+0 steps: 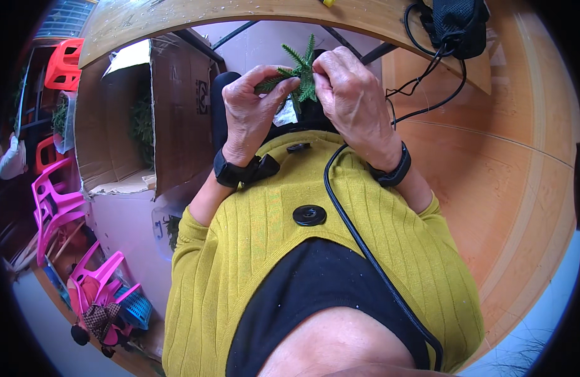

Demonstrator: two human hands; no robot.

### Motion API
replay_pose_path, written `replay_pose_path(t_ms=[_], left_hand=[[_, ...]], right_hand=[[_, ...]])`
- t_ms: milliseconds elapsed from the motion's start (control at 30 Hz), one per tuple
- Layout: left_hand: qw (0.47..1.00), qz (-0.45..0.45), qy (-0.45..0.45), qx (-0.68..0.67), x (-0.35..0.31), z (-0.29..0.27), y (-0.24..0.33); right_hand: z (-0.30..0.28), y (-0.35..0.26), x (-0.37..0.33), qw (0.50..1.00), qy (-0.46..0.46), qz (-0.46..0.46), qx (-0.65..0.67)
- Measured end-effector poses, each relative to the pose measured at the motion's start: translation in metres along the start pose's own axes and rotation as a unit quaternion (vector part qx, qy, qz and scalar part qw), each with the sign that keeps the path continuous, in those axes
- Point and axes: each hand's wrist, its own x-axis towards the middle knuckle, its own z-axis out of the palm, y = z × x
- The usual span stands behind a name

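Note:
Between my two hands, just short of the table edge, is a green artificial-looking fir sprig (pixel 306 78) with several needled fronds. My left hand (pixel 258 103) pinches a frond on its left side between thumb and fingers. On the other side my right hand (pixel 351 94) is closed, with thumb and fingertips against the sprig's upper right part. The fingers hide the exact point of that grip. Below the sprig, a pale, shiny patch like clear plastic (pixel 286 114) shows above my lap. Each wrist wears a black band.
A wooden table (pixel 252 14) spans the far side, with a black mesh pouch (pixel 461 28) and cables at its right. An open cardboard box (pixel 183 113) holding greenery stands at left. Pink plastic chairs (pixel 54 204), a red stool (pixel 65 65) and a blue basket (pixel 136 308) lie beyond.

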Motion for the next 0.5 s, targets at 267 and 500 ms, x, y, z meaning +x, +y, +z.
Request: replay_pose_path(t_ms=[267, 500], left_hand=[[0.997, 0.07, -0.009, 0.037, 0.0, -0.002, 0.001], [0.992, 0.115, -0.029, 0.051, 0.003, -0.004, 0.006]], right_hand=[[0.005, -0.004, 0.002, 0.997, 0.046, -0.022, 0.051], [0.002, 0.012, 0.002, 0.991, 0.014, -0.041, 0.126]])
